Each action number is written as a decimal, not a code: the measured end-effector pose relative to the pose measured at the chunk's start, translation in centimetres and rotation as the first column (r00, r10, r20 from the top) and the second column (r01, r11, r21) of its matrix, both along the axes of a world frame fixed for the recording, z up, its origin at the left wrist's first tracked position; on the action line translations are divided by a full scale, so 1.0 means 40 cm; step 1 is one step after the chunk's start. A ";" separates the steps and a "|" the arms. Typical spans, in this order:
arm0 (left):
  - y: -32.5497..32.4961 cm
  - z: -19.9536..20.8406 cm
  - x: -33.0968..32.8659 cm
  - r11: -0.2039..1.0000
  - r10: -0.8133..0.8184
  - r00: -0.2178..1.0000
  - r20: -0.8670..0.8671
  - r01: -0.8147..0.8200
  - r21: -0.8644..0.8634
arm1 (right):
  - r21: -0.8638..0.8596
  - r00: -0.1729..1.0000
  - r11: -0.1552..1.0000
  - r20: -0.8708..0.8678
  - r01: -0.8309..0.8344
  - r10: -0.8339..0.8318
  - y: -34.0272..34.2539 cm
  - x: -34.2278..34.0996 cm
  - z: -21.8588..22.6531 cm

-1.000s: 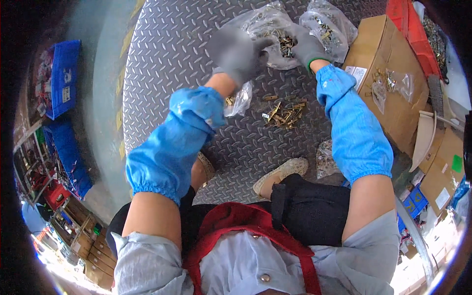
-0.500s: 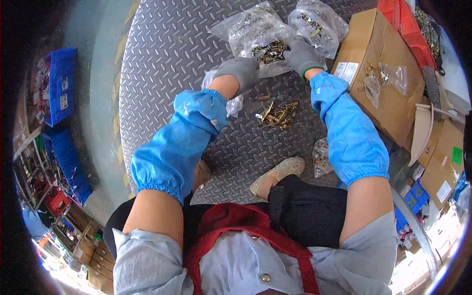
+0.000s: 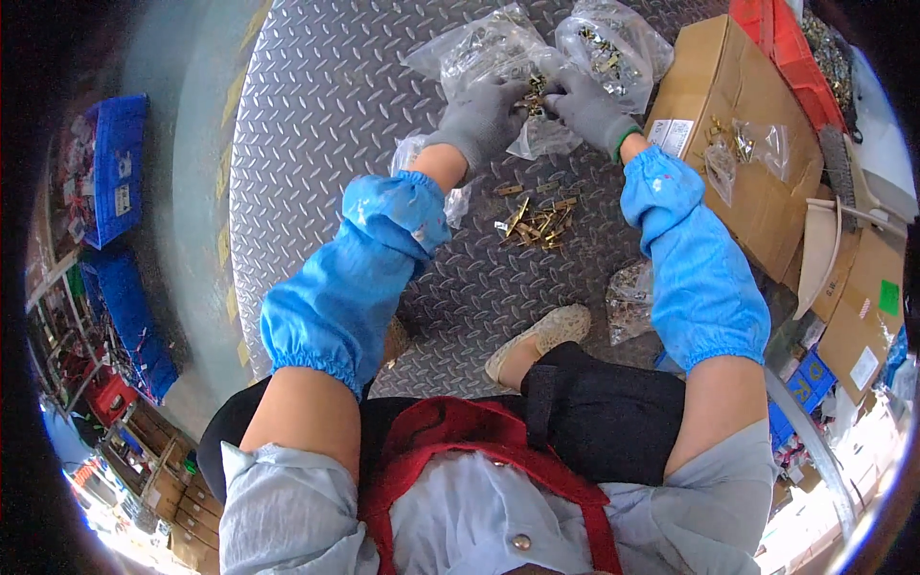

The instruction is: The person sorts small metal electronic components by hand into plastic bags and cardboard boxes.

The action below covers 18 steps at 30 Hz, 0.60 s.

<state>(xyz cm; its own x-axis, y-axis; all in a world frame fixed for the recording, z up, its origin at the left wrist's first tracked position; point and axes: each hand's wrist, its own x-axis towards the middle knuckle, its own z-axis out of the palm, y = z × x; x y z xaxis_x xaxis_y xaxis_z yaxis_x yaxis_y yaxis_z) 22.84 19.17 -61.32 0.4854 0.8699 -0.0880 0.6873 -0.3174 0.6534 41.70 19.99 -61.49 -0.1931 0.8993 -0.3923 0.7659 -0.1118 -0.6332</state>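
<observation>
Both my hands wear grey gloves and are at a clear plastic bag (image 3: 479, 46) of small brass-coloured metal parts on the patterned metal floor plate. My left hand (image 3: 482, 117) grips the bag's left side near its mouth, fingers curled. Opposite it, my right hand (image 3: 586, 107) has its fingers closed on the bag's right side. Metal parts (image 3: 536, 98) show in the gap between my hands, and a flap of the bag hangs below them. Nearer to me lies a loose pile of brass-coloured metal parts (image 3: 542, 224). My fingertips are partly hidden.
A second clear bag of metal parts (image 3: 618, 59) lies at the far right, beside a cardboard box (image 3: 767, 196) with small bags on top. Another small bag (image 3: 630, 305) rests near my right shoe (image 3: 541, 340). Blue bins (image 3: 122, 172) stand at the left.
My hands have moved closer around the bag's mouth; the left went slightly right and up. Fewer parts show between them now. The loose pile has stayed in place.
</observation>
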 end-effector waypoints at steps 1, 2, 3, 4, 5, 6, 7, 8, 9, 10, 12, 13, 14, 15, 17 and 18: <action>-0.005 -0.012 0.004 1.000 0.005 0.993 0.117 -0.003 -0.022 | -0.001 1.000 1.000 0.000 0.001 -0.001 0.003 -0.004 0.012; -0.006 -0.025 0.004 1.000 0.004 0.993 0.118 -0.001 -0.022 | -0.121 0.985 0.992 -0.170 -0.034 0.013 0.005 -0.008 0.024; -0.002 -0.037 0.001 0.992 -0.008 0.999 0.053 0.014 -0.129 | -0.231 0.942 0.969 -0.337 -0.091 0.008 0.007 -0.014 0.029; 0.003 -0.049 -0.003 0.972 -0.024 1.000 -0.012 0.021 -0.236 | -0.231 0.941 0.969 -0.339 -0.092 0.009 0.010 -0.022 0.005; 0.008 -0.052 0.007 0.971 -0.030 1.000 -0.006 0.028 -0.236 | -0.172 0.981 0.985 -0.191 -0.014 -0.019 0.015 -0.016 -0.040; 0.014 -0.053 0.018 0.960 -0.044 0.991 -0.128 0.006 -0.279 | -0.101 0.998 0.994 -0.040 0.052 -0.056 0.023 -0.013 -0.064; 0.021 -0.053 0.027 0.948 -0.062 0.967 -0.247 -0.021 -0.318 | -0.100 0.998 0.993 -0.034 0.056 -0.059 0.031 -0.005 -0.086; 0.029 -0.055 0.023 0.947 -0.060 0.966 -0.250 -0.024 -0.320 | 0.040 0.999 0.999 -0.035 -0.009 0.010 0.037 -0.017 -0.096; 0.042 -0.056 0.015 0.939 0.040 0.960 -0.277 -0.131 -0.318 | 0.180 0.997 0.981 -0.026 -0.073 0.079 0.045 -0.028 -0.105; 0.057 -0.057 0.006 0.920 0.139 0.943 -0.304 -0.236 -0.312 | 0.178 0.996 0.981 -0.029 -0.074 0.081 0.058 -0.039 -0.113; 0.100 -0.057 -0.022 0.880 0.276 0.926 -0.256 -0.351 -0.320 | 0.168 0.992 0.982 0.065 0.092 -0.104 0.088 -0.067 -0.111; 0.106 -0.059 -0.032 0.892 0.312 0.925 -0.218 -0.364 -0.269 | 0.172 0.983 0.968 0.002 0.180 -0.183 0.100 -0.071 -0.106; 0.110 -0.057 -0.045 0.898 0.350 0.919 -0.181 -0.384 -0.214 | 0.170 0.984 0.970 -0.002 0.175 -0.177 0.109 -0.079 -0.103; 0.115 -0.064 -0.051 0.895 0.356 0.916 -0.185 -0.391 -0.213 | 0.167 0.976 0.962 -0.040 0.217 -0.214 0.115 -0.087 -0.100; 0.120 -0.082 -0.060 0.884 0.371 0.920 -0.124 -0.391 -0.258 | 0.209 0.972 0.953 -0.137 0.217 -0.191 0.117 -0.102 -0.089; 0.118 -0.091 -0.067 0.879 0.378 0.917 -0.129 -0.399 -0.259 | 0.206 0.973 0.956 -0.141 0.210 -0.183 0.118 -0.114 -0.082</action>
